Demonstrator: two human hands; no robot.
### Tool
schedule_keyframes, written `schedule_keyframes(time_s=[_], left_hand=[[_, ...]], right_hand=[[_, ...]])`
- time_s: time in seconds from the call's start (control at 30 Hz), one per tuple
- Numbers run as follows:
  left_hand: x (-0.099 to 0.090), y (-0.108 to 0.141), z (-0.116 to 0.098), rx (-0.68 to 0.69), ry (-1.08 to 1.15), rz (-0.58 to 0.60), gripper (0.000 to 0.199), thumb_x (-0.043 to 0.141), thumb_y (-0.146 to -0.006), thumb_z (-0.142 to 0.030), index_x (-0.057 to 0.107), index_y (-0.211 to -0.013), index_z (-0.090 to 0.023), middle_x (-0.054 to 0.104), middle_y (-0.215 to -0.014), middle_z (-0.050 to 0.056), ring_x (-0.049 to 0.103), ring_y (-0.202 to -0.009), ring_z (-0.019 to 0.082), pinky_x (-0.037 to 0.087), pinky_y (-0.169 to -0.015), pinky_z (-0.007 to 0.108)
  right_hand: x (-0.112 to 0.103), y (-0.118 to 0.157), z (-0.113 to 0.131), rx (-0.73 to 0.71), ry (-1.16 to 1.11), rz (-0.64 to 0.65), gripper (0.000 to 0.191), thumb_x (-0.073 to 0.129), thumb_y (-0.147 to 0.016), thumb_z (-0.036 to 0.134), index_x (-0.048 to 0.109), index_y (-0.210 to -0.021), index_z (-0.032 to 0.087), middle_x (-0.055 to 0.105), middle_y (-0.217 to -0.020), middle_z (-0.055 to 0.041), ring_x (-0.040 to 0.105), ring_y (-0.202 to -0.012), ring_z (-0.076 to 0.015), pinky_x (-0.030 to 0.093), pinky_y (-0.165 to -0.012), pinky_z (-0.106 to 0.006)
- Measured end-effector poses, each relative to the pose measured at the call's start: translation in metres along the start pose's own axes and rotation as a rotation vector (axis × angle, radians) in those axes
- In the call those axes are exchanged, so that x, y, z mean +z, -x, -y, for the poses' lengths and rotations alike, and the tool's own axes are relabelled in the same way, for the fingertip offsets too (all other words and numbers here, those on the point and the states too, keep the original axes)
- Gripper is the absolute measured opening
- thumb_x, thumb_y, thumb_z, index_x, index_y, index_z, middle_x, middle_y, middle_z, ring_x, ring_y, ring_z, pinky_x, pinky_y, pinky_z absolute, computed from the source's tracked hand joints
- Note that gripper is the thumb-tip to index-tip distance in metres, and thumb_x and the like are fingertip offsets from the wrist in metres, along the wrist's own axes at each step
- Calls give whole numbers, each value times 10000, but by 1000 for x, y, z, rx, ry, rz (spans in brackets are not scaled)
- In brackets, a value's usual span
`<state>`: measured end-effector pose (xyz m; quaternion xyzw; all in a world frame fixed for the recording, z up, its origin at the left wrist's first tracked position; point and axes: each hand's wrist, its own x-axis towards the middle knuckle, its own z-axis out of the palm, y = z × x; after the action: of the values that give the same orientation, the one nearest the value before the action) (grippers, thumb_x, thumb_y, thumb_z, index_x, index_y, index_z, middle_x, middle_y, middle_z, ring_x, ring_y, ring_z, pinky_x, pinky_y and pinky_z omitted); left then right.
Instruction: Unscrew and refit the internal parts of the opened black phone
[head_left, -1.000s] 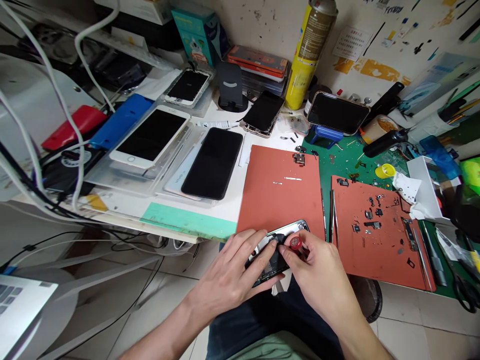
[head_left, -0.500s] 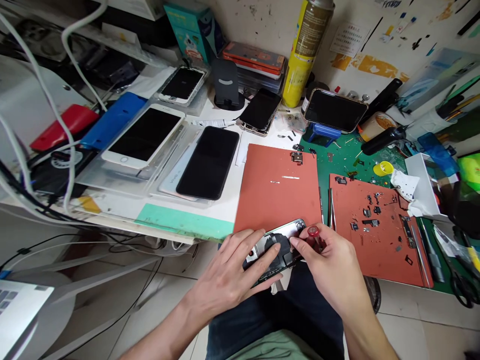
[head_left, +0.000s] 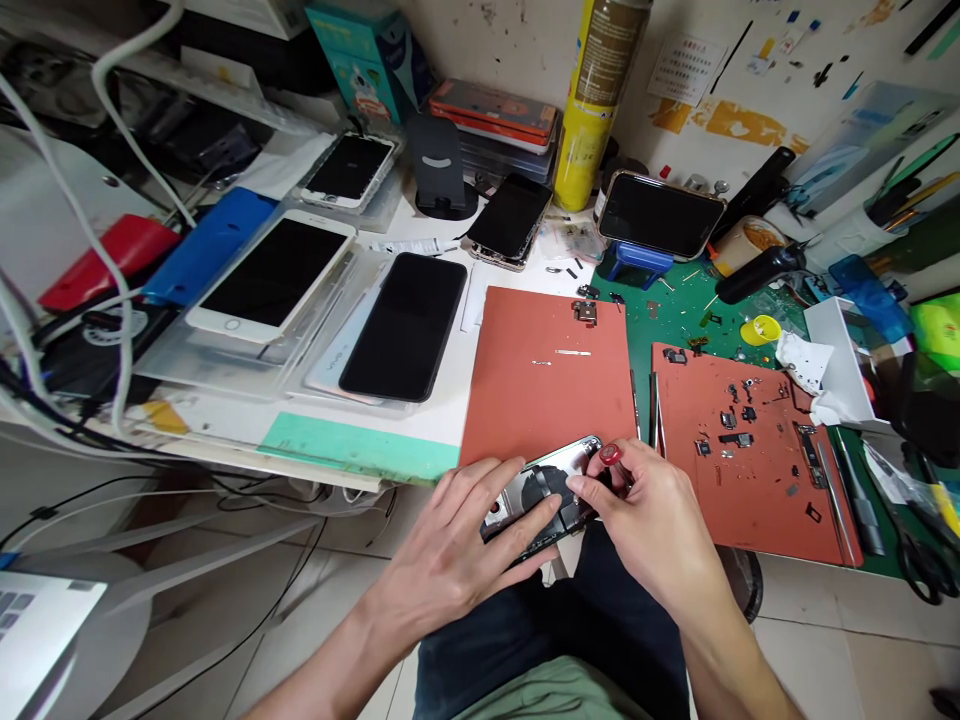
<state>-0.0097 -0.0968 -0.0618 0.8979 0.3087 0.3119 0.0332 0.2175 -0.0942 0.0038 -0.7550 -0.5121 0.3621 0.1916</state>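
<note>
Head view: opened phone (head_left: 546, 484) lies at the near edge of the left red mat (head_left: 547, 405), partly past it above the lap; left hand (head_left: 454, 530) closed on the phone, fingers across its interior; right hand (head_left: 649, 515) pinches a red-capped tool (head_left: 611, 454) at the phone's right end; a stretch of mat separates phone from far metal strips (head_left: 573, 352); tool's shaft and tip hidden by fingers; phone's left end partly covered; laptop (head_left: 51, 625) cut off, near left.
</note>
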Motion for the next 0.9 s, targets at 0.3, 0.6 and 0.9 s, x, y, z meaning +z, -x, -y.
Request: schedule_keyframes(time_s=[0.3,0.6,0.9], left_hand=[[-1,0,0,10,31,22,474,902,-925,-294,753,-1374,-287,634,-1442,156,625,-1243,347,533,-983,476],[-5,0,3,39,-16,-23,499,812,-1011,-395,687,-1347,-48,665,-1232,201,682,-1182,331,635,-954,479],[-7,-4,-1,1,-23,-5,484,753,-1048,-414,672,-1339,-35,684,-1199,209,694,-1150,339,655,-925,491]], right_hand=[[-3,-1,1,-21,35,18,125,735,-873,318,664,-787,262,711,-866,-4,606,-708,-191,415,-688,-324],[-3,-2,-2,-25,12,24,112,744,-868,341,689,-802,268,720,-890,-17,622,-748,-211,422,-702,-332],[-2,-1,-4,-10,27,45,122,734,-885,358,680,-816,274,724,-939,-22,612,-799,-227,410,-724,-340]])
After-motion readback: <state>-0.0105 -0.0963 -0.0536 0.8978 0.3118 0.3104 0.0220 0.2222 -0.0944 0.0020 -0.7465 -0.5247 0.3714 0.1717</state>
